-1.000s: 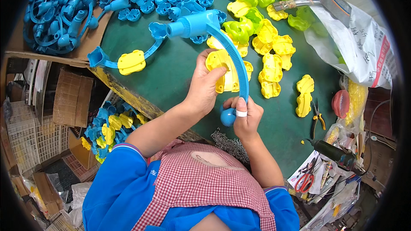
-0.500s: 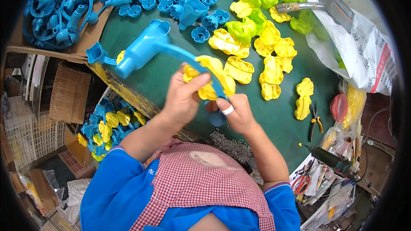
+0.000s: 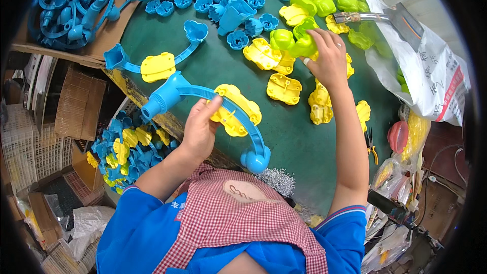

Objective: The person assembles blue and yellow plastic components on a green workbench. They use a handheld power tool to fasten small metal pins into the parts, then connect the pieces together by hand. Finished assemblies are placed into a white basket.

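Beyond the blue arch (image 3: 257,137) clamped in left fingers (image 3: 215,102), right fingers (image 3: 318,37), now off it, grip a green piece (image 3: 303,46).

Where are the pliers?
In the head view, the pliers lie at right on the table, between the right forearm and red thing, below a yellow piece.

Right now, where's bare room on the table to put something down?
Bare green table lies between the blue arch in the left hand, the loose yellow piece and the right forearm. Another patch sits above the arch, below the blue cups. It's crowded upper left with heaped blue parts, and around the right hand with green pieces and yellow pieces.
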`<state>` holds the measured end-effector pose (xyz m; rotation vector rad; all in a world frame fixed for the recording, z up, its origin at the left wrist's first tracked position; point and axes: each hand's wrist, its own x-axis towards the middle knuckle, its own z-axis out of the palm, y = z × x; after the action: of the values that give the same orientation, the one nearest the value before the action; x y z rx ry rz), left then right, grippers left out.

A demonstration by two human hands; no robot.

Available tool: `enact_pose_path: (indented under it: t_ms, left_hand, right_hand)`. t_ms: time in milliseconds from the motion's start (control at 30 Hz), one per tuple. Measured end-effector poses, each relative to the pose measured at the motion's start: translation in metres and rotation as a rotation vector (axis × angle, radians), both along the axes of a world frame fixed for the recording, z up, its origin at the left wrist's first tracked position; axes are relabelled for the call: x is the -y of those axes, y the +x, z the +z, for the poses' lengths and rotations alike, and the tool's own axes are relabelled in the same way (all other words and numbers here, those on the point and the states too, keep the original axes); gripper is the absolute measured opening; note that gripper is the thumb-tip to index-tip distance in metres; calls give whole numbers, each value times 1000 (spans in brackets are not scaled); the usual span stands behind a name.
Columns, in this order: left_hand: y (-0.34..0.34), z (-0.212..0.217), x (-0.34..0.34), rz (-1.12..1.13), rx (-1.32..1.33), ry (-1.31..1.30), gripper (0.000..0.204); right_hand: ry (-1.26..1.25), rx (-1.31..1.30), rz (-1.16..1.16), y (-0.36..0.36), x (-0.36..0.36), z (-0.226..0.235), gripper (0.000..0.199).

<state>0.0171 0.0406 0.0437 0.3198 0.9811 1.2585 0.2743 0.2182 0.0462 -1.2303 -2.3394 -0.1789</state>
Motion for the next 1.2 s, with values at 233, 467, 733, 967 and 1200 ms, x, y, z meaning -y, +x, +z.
enact_pose_path:
  t_ms: [233,467,733,967,1200]
  left_hand:
    - [22,1,-12,16,-165,-22,37]
    - [22,14,-12,-37,-32,32,45]
    - [29,12,-11,-20,-47,116,41]
    - [15,13,-8,-42,-82,236,50]
    - [-10,14,-8,-143,-49,192,44]
  right_hand:
    - [-403,-135,147,-67,117,38,71]
    - [-121,-491,169,-57,129,12,64]
    - [-477,-817,203,-69,137,0,60]
    - [-1001,-1226,248,-75,137,16,80]
    - [-1435,-1074,199,-77,126,32,80]
